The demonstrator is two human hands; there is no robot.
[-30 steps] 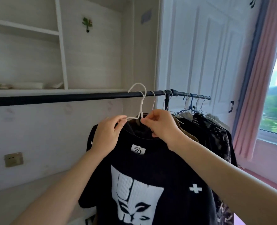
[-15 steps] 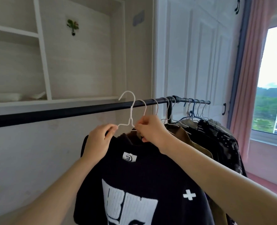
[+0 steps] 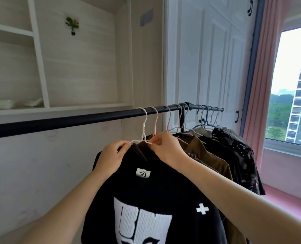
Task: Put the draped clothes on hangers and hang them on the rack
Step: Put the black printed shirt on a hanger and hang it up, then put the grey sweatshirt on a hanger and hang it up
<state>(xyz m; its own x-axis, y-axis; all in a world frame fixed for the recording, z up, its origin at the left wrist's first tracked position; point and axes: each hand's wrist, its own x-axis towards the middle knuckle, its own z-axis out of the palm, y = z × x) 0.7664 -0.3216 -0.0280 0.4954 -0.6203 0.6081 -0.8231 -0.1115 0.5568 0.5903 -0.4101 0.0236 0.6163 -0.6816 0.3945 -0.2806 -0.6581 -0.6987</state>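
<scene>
**Black T-shirt on a white wire hanger at the rail**

A thin white wire hanger [image 3: 143,127] has its hook curved over the black metal rail [image 3: 75,121], and a black T-shirt [image 3: 151,199] hangs from it. The shirt is a soft knit with a blocky white print, a small white cross and a white neck label [image 3: 143,173]. The left hand [image 3: 111,158] is closed on the shirt's shoulder and the hanger's left arm; the right hand [image 3: 166,149] pinches the wire at the collar between thumb and fingertips.

Just beside it to the right, more wire hangers carry a brown shirt [image 3: 207,155] and dark patterned garments [image 3: 241,155], packed close together along the rail.

Behind the rail is a pale wood-grain wall with white built-in shelves [image 3: 38,55] and a small green decoration [image 3: 72,25]. White panelled wardrobe doors [image 3: 207,55] stand to the right, then a pink curtain [image 3: 262,76] and a window [image 3: 294,88] showing trees and a tower block.
</scene>
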